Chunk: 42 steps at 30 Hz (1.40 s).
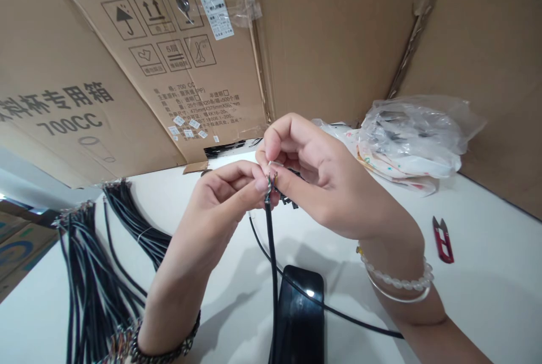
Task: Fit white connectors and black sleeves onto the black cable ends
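Black cable bundles [95, 262] at far left. Our left hand [224, 197] and right hand [315, 178] meet mid-frame, thumbs and fingertips pinching stripped cable end [269, 186], fine coloured wires splayed. Cable drops past black phone [298, 313]. Plastic bag [415, 132], red thread snips [442, 240] at right.

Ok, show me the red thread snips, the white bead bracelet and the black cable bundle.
Red thread snips [442, 244], head view, on the red handle.
White bead bracelet [396, 280], head view, on one bead.
Black cable bundle [91, 279], head view, on the middle strands.
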Each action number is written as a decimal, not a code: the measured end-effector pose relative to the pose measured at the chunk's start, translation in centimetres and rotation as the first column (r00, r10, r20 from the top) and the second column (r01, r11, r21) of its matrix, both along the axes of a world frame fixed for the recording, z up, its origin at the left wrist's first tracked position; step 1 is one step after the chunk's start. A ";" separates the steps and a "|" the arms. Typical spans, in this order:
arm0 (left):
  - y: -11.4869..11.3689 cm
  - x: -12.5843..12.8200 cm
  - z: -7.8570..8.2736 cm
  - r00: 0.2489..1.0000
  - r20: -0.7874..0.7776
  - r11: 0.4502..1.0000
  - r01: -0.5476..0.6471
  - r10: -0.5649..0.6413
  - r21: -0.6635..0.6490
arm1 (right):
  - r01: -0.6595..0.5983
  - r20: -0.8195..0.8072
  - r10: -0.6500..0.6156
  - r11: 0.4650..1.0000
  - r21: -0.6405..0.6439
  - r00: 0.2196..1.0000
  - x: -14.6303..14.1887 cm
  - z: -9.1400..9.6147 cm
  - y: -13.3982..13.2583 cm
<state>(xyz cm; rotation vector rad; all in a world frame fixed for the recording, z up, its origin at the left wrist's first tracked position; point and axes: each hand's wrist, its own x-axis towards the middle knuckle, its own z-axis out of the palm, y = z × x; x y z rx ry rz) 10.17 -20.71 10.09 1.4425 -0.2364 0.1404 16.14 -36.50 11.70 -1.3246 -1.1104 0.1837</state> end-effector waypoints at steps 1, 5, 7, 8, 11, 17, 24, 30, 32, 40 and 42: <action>-0.1 -0.1 0.0 1.000 -0.014 1.000 0.005 -0.005 -0.004 | 0.000 0.001 0.000 1.000 -0.003 1.000 0.0 0.0 0.0; -0.3 -0.4 0.1 0.997 -0.081 0.999 0.003 -0.007 -0.044 | 0.034 0.016 -0.034 0.999 -0.002 0.999 0.0 0.2 -0.2; -0.6 -0.7 0.3 0.994 -0.110 0.998 -0.020 0.013 -0.066 | 0.051 0.022 -0.050 0.999 -0.005 0.998 0.1 0.2 -0.3; -0.8 -0.8 0.4 0.992 -0.121 0.997 -0.045 0.037 -0.069 | 0.053 0.018 -0.053 0.999 -0.006 0.998 0.1 0.3 -0.4; -1.5 -1.6 0.9 0.984 -0.096 0.988 -0.153 0.151 -0.014 | 0.025 -0.025 -0.025 1.000 0.010 0.999 0.2 0.5 -0.7; -1.9 -3.1 1.0 0.951 0.058 0.931 -0.309 0.303 0.194 | -0.017 -0.169 0.020 1.000 0.017 0.985 0.6 0.9 -1.4; -2.0 -3.5 0.6 0.890 0.251 0.820 -0.451 0.382 0.352 | -0.020 -0.215 0.015 1.000 -0.019 0.976 0.5 1.1 -2.1; -2.4 -3.3 0.5 0.857 0.323 0.763 -0.508 0.401 0.401 | 0.083 -0.158 -0.095 0.993 -0.082 0.983 0.3 1.3 -2.5; -2.7 -3.2 0.4 0.853 0.317 0.772 -0.515 0.415 0.374 | 0.092 -0.176 -0.106 0.992 -0.088 0.979 0.1 1.4 -2.5; -4.3 -3.1 0.2 0.784 0.292 0.764 -0.611 0.548 0.209 | 0.148 -0.149 -0.154 0.988 -0.052 0.977 -0.4 1.1 -2.1; -4.0 -3.1 0.0 0.813 0.316 0.791 -0.566 0.489 0.233 | 0.141 -0.139 -0.147 0.989 -0.054 0.979 -0.4 1.1 -2.1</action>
